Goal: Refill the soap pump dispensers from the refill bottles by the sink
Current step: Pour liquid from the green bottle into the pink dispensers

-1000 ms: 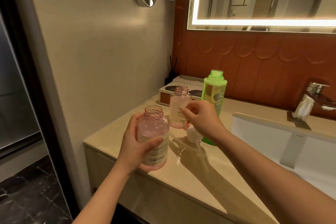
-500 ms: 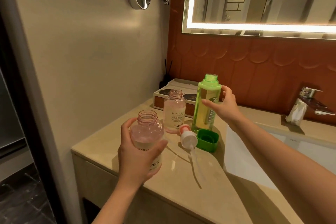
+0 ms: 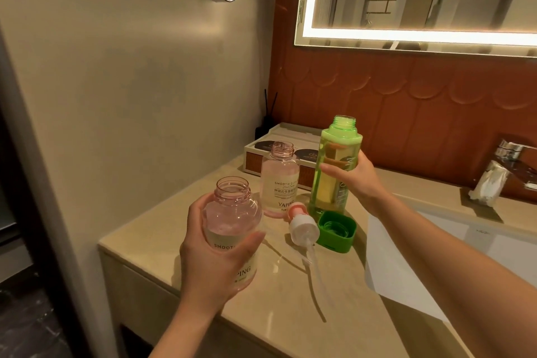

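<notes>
My left hand point(image 3: 213, 259) grips an uncapped pink dispenser bottle point(image 3: 231, 218) above the counter's front left corner; its neck is open. A second pink dispenser bottle point(image 3: 280, 180), also without a pump, stands further back. My right hand point(image 3: 356, 180) is wrapped round the tall green refill bottle point(image 3: 334, 166), which stands upright and uncapped on the counter. A white pump head point(image 3: 302, 231) with its long tube lies on the counter between the bottles. The green cap point(image 3: 337, 231) lies open side up beside it.
The beige counter point(image 3: 290, 308) ends at a wall on the left. A white sink basin point(image 3: 436, 256) lies to the right, with a chrome tap point(image 3: 514, 154) behind it. A tray box point(image 3: 290, 139) and a reed diffuser point(image 3: 266, 122) stand at the back.
My right hand set the pump head down on the counter, moved right and back, and took hold of the green refill bottle. My left hand kept hold of its pink bottle.
</notes>
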Available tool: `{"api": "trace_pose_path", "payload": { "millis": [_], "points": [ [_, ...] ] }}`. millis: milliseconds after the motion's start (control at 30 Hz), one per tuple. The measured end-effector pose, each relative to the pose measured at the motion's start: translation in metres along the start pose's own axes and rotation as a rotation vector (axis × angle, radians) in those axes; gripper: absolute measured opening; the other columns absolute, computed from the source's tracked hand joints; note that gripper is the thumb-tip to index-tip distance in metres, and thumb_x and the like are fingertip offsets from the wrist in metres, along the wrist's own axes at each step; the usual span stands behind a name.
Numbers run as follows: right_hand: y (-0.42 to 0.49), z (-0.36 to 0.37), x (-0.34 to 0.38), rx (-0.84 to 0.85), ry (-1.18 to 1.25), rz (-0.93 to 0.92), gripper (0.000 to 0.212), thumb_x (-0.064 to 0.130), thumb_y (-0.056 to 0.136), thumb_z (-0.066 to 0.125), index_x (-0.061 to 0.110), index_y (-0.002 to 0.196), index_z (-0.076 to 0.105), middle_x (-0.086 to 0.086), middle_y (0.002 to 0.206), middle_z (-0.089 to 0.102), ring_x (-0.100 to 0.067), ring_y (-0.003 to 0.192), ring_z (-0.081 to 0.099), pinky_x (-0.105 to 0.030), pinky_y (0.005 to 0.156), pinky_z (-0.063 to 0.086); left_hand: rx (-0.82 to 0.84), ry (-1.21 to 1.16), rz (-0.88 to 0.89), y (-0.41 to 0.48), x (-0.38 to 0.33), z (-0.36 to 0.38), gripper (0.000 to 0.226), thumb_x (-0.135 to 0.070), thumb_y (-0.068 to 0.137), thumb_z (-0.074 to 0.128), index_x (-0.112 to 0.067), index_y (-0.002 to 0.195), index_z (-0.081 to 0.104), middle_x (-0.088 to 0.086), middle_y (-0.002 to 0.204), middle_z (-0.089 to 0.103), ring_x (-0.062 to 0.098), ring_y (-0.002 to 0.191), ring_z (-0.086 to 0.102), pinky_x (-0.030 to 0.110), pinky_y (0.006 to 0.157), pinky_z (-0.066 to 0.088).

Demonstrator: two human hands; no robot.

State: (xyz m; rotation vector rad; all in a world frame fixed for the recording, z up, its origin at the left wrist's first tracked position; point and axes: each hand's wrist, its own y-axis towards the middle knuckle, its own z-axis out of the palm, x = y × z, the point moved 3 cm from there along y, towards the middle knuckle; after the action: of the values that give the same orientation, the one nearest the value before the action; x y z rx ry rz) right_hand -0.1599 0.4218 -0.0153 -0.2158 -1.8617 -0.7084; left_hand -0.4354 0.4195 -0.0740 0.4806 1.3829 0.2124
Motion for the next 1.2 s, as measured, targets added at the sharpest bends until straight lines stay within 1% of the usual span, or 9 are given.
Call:
{"api": "trace_pose_path", "payload": {
  "millis": [200, 333, 500, 700, 767, 867, 933, 1100, 1200],
  "points": [
    [0.002, 0.002, -0.004, -0.067, 0.033, -0.030, 0.050, 0.022, 0.074, 0.075, 0.021, 0.117, 0.049, 0.008, 0.102, 0.060, -0.008, 0.095, 0.058, -0.024, 0.075, 0.046, -0.015, 0.058, 0.050, 0.001, 0.001, -0.001, 0.079, -0.056, 0.039, 0.083, -0.051, 0.107, 0.043, -0.026, 0.109, 0.057, -0.003, 0.104, 0.055, 0.019, 0.076, 0.046],
    [0.002, -0.002, -0.006, -0.123, 0.024, -0.064, 0.051, 0.023, 0.073, 0.076, 0.021, 0.117, 0.049, 0.012, 0.099, 0.060, -0.003, 0.091, 0.058, -0.017, 0.070, 0.046, -0.004, 0.040, 0.040, 0.002, 0.001, -0.001, 0.082, -0.062, 0.029, 0.076, -0.052, 0.105, 0.044, -0.023, 0.109, 0.057, -0.002, 0.101, 0.055, 0.007, 0.059, 0.048],
    [0.005, -0.022, 0.003, -0.218, 0.040, -0.117, 0.055, 0.025, 0.073, 0.077, 0.016, 0.120, 0.051, 0.004, 0.106, 0.063, -0.006, 0.097, 0.061, -0.019, 0.075, 0.048, -0.003, 0.035, 0.044, 0.002, -0.002, 0.001, 0.083, -0.075, 0.022, 0.075, -0.060, 0.098, 0.044, -0.023, 0.110, 0.055, 0.006, 0.102, 0.055, 0.012, 0.057, 0.049],
    [-0.004, -0.054, 0.025, -0.296, 0.017, -0.172, 0.045, 0.024, 0.075, 0.075, 0.019, 0.113, 0.052, 0.009, 0.097, 0.062, -0.005, 0.090, 0.061, -0.019, 0.071, 0.048, -0.002, 0.038, 0.029, 0.001, -0.007, 0.003, 0.083, -0.052, 0.031, 0.083, -0.046, 0.104, 0.043, -0.017, 0.110, 0.054, 0.019, 0.107, 0.052, 0.005, 0.052, 0.047],
    [-0.014, -0.064, 0.031, -0.294, 0.008, -0.180, 0.044, 0.025, 0.075, 0.075, 0.019, 0.113, 0.052, 0.009, 0.098, 0.062, -0.006, 0.090, 0.061, -0.020, 0.071, 0.048, 0.011, 0.031, -0.010, 0.001, -0.008, 0.002, 0.083, -0.051, 0.030, 0.084, -0.046, 0.103, 0.044, -0.017, 0.110, 0.054, 0.020, 0.107, 0.052, 0.014, 0.053, 0.052],
    [-0.034, -0.078, 0.042, -0.259, -0.011, -0.183, 0.043, 0.025, 0.077, 0.073, 0.020, 0.114, 0.051, 0.007, 0.100, 0.061, -0.007, 0.092, 0.060, -0.021, 0.072, 0.048, 0.114, -0.046, -0.146, 0.003, -0.008, 0.001, 0.094, -0.051, 0.021, 0.088, -0.045, 0.106, 0.049, -0.013, 0.116, 0.055, 0.027, 0.112, 0.051, 0.052, 0.064, 0.056],
    [-0.051, -0.086, 0.049, -0.222, -0.024, -0.188, 0.041, 0.023, 0.077, 0.072, 0.020, 0.112, 0.051, 0.008, 0.098, 0.061, -0.006, 0.091, 0.060, -0.021, 0.071, 0.048, 0.177, -0.105, -0.233, 0.003, -0.010, 0.000, 0.093, -0.034, 0.028, 0.093, -0.040, 0.109, 0.049, -0.008, 0.119, 0.054, 0.030, 0.112, 0.049, 0.061, 0.065, 0.053],
    [-0.088, -0.103, 0.063, -0.166, -0.043, -0.180, 0.037, 0.024, 0.076, 0.071, 0.021, 0.108, 0.052, 0.009, 0.096, 0.062, -0.006, 0.089, 0.061, -0.021, 0.069, 0.047, 0.191, 0.002, -0.173, -0.002, -0.030, 0.004, 0.070, -0.013, 0.049, 0.087, -0.041, 0.102, 0.050, -0.012, 0.107, 0.058, 0.020, 0.103, 0.054, 0.047, 0.078, 0.051],
    [-0.111, -0.112, 0.069, -0.121, -0.052, -0.173, 0.038, 0.026, 0.071, 0.071, 0.022, 0.105, 0.054, 0.007, 0.095, 0.064, -0.007, 0.087, 0.062, -0.021, 0.068, 0.047, 0.263, 0.050, -0.123, -0.013, -0.050, 0.018, 0.072, -0.033, 0.044, 0.086, -0.045, 0.103, 0.047, -0.013, 0.110, 0.059, 0.008, 0.100, 0.056, 0.034, 0.080, 0.046]
  ]
}}
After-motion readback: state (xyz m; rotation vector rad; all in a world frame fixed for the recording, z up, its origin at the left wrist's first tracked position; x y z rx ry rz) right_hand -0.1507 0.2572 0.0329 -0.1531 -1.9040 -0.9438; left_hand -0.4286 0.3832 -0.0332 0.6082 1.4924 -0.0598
